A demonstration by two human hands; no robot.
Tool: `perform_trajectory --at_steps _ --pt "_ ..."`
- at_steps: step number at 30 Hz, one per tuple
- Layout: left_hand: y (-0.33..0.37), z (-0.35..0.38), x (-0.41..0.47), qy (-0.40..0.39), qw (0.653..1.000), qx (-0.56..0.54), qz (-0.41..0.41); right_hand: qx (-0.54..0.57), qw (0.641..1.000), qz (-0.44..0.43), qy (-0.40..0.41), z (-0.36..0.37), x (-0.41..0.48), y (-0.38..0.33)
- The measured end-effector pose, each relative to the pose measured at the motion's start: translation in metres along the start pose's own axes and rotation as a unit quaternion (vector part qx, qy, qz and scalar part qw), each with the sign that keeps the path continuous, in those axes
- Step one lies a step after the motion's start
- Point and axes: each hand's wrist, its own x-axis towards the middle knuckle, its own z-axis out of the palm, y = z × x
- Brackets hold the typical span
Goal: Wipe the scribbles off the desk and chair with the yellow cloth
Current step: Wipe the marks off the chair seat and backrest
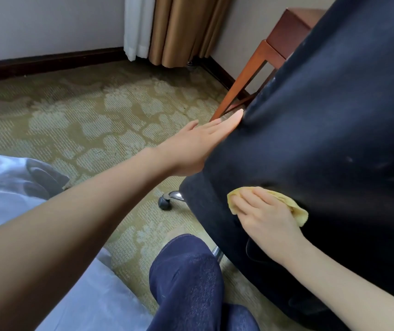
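The black office chair [334, 120] fills the right half of the head view, its back turned toward me. Faint pale marks show on its dark surface near the upper left edge and at mid right. My left hand [200, 144] lies flat with straight fingers against the chair's left edge. My right hand [266, 212] presses the yellow cloth [296, 210] onto the lower part of the chair back, fingers spread over it. The cloth sticks out on both sides of the hand. The wooden desk [286, 37] stands behind the chair at the upper right.
A chair caster [165, 203] and chrome base leg rest on the patterned carpet [83, 111] below the seat. My knee in dark jeans [186, 271] is close to the chair. Curtains [174, 29] hang in the far corner. A pale blue fabric [5, 187] lies at left.
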Motion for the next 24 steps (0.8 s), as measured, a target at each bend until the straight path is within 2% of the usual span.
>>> perform_trajectory --at_steps 7,12,14,17,20,22,24 --pt "-0.003 -0.007 -0.004 -0.009 0.992 0.121 0.022 0.02 0.989 0.072 0.126 -0.045 0.013 0.028" --pt "-0.004 -0.001 -0.004 0.012 0.989 0.143 0.032 0.006 0.978 0.105 0.178 -0.041 0.052 0.028" --pt "-0.005 -0.001 -0.003 0.014 0.99 0.135 0.034 -0.01 0.983 0.105 0.15 -0.03 0.067 0.022" --pt "-0.008 -0.002 -0.001 0.013 0.991 0.127 0.038 -0.037 0.993 0.092 0.067 -0.014 0.089 0.007" --pt "-0.008 -0.007 -0.002 0.008 0.993 0.112 0.036 -0.085 0.993 0.055 -0.068 -0.007 0.102 -0.012" --pt "-0.007 -0.007 -0.001 0.007 0.993 0.111 0.034 -0.078 0.985 0.061 -0.141 0.001 0.102 -0.027" --pt "-0.006 -0.004 -0.001 0.008 0.993 0.115 0.032 -0.07 0.988 0.08 -0.116 0.009 0.101 -0.039"
